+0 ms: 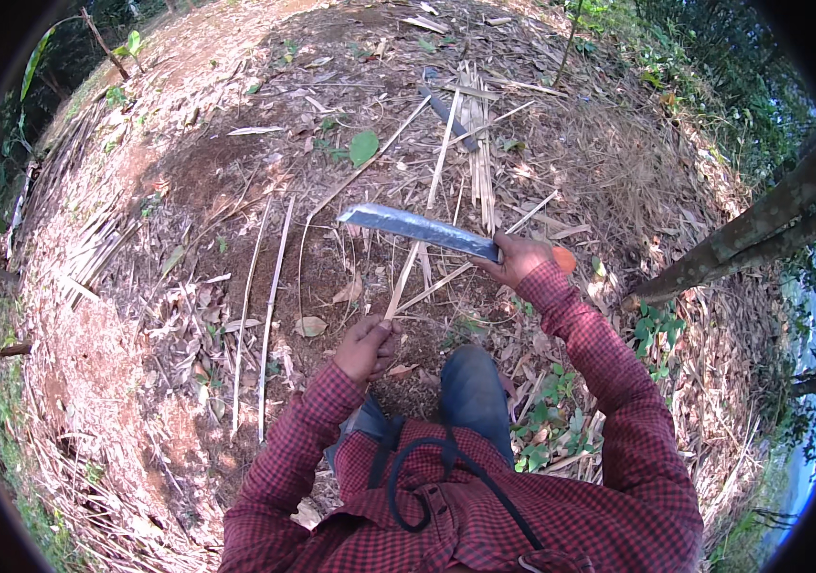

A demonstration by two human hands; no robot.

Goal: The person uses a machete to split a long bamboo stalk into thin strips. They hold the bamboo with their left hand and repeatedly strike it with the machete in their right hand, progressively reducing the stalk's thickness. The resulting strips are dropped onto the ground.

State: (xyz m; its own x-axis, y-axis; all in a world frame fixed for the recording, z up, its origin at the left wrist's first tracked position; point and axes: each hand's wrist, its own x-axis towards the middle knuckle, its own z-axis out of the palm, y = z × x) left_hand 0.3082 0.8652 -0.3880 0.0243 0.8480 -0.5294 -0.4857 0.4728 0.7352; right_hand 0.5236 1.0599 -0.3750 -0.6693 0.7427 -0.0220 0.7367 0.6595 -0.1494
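My left hand (365, 349) is closed, pinching the near end of a pale, split strip that looks like bamboo (401, 286). The strip slants away from me and passes beneath the blade of a machete (417, 227). My right hand (519, 256) wraps round the machete's orange handle, whose end shows past the palm. The blade lies roughly level, its tip toward the left. Whether it touches the strip I cannot tell. Another thin strip (451, 277) slants from near my left hand toward the right, passing close by my right hand.
Ahead, a bundle of pale strips (480, 172) lies on leaf litter beside a long dark object (451, 119). Two long strips (275, 310) rest to the left, with more piled farther off (97, 244). Slanting trunks (742, 239) stand at the right. Green plants (551, 420) grow by my knee.
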